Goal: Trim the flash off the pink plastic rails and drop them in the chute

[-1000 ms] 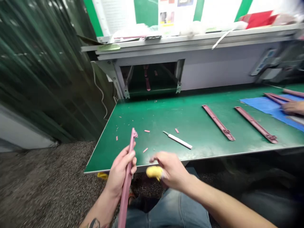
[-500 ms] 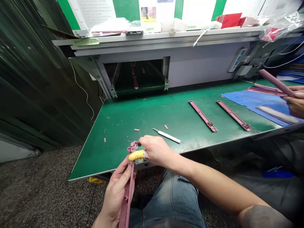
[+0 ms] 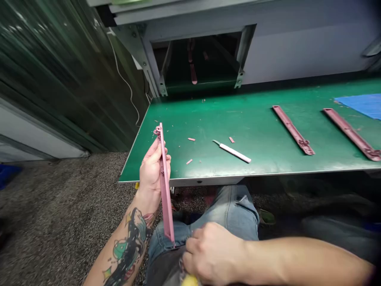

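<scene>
The left hand [image 3: 151, 170] grasps a pink strip [image 3: 166, 202] near one end — likely for control. The right hand [image 3: 212, 254] curls, its grip's contents impossible to tell.

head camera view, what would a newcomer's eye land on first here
Probably the long pink part in the left hand, near the left front corner of the green tabletop, with a colourful tattoo on the forearm below. Next, perhaps, the white-handled tool lying on the tabletop to the right of that hand, and two pink strips farther right.
</scene>
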{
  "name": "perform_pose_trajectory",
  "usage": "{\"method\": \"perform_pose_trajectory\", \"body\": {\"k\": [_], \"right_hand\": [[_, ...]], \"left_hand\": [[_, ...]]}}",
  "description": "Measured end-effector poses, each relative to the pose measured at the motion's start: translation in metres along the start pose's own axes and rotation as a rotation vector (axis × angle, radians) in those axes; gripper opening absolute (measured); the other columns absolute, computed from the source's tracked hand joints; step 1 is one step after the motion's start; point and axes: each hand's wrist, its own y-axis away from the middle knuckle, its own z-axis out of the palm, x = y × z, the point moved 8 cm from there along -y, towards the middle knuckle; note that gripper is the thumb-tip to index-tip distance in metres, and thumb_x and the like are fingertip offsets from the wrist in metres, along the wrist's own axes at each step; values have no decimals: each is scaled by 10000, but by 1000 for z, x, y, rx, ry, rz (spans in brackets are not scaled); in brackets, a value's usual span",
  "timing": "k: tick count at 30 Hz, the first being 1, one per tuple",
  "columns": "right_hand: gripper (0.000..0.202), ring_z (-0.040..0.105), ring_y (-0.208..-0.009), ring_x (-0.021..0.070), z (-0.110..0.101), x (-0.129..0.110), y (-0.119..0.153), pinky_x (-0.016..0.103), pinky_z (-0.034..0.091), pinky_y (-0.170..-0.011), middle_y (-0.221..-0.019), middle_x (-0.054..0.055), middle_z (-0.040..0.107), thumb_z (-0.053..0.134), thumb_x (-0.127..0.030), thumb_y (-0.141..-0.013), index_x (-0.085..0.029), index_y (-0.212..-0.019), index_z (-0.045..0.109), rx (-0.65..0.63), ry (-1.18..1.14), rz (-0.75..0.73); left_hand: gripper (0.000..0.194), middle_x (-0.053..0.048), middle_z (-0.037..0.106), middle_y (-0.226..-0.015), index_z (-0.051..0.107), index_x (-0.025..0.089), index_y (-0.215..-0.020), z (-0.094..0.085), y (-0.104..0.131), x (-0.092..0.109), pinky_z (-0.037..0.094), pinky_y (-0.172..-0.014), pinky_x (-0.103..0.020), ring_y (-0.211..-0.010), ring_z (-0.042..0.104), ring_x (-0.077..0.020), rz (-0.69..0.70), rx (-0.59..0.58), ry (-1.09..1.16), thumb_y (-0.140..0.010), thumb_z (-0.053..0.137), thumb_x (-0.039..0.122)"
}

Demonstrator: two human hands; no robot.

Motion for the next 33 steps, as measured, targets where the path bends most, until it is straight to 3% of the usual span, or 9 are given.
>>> {"method": "perform_pose_trajectory", "body": {"k": [2,5,7,11,16,19,23,26,33], "right_hand": [[277,496,-531,130,-8,14,4,248,302,-472,-631,1,588,584,-418,-850,-179,-712,574,64,-179,39],[337,511,-609,110,-52,77,6,224,387,-568,-677,0,577,531,-469,-895,-164,-776,612,409,-623,333],[314,407,-524,75,-62,118,10,188,340,-500,-616,-45,474,548,-473,-884,-169,-843,611,620,-1030,522],[374,153,-447,49,-2,145,20,147,127,-390,-556,-102,227,650,-532,-770,-181,-868,568,754,-1844,791],[443,102,-422,41,85,103,46,153,87,-357,-518,-115,202,671,-577,-695,-185,-671,466,509,-1958,952],[431,182,-412,47,79,85,53,156,144,-364,-548,-81,326,556,-586,-806,-156,-819,579,296,-1782,975],[339,524,-695,124,-46,102,39,246,435,-647,-805,22,585,389,-435,-958,-192,-1006,620,543,-845,659],[326,582,-895,181,-116,102,22,298,439,-801,-1000,78,643,423,-412,-954,-184,-1125,583,649,-322,501],[520,576,-759,197,-130,105,-6,264,383,-599,-868,60,620,512,-635,-835,-178,-1076,572,468,146,547]], "left_hand": [[218,9,639,-865,691,203,-958,-2,-5,6,468,-565,-124,-654,587,-28,20,1,41,-836,562,77],[216,2,623,-898,669,190,-979,-1,1,4,462,-516,-121,-655,585,-30,-31,-17,75,-848,544,72],[231,3,615,-910,652,191,-1018,1,9,-1,423,-435,-102,-608,572,-22,-89,-27,85,-855,539,74],[274,12,599,-925,617,216,-1101,4,21,-6,386,-364,-78,-544,539,-3,-158,-45,123,-878,517,93],[313,2,577,-912,596,212,-1161,4,36,-8,389,-329,-79,-513,512,-7,-190,-69,170,-890,495,92],[303,-14,578,-903,604,193,-1156,4,51,-15,398,-317,-84,-493,493,-14,-217,-86,173,-894,486,98],[291,-25,606,-896,623,207,-1139,5,73,-32,395,-298,-89,-439,458,-13,-287,-114,160,-875,529,129],[349,-1,611,-749,609,254,-1186,5,87,-47,358,-282,-84,-351,399,-3,-364,-138,130,-843,605,194],[503,36,530,-517,561,341,-1269,1,103,-59,303,-301,-84,-289,398,-16,-432,-170,77,-784,694,335]]}}
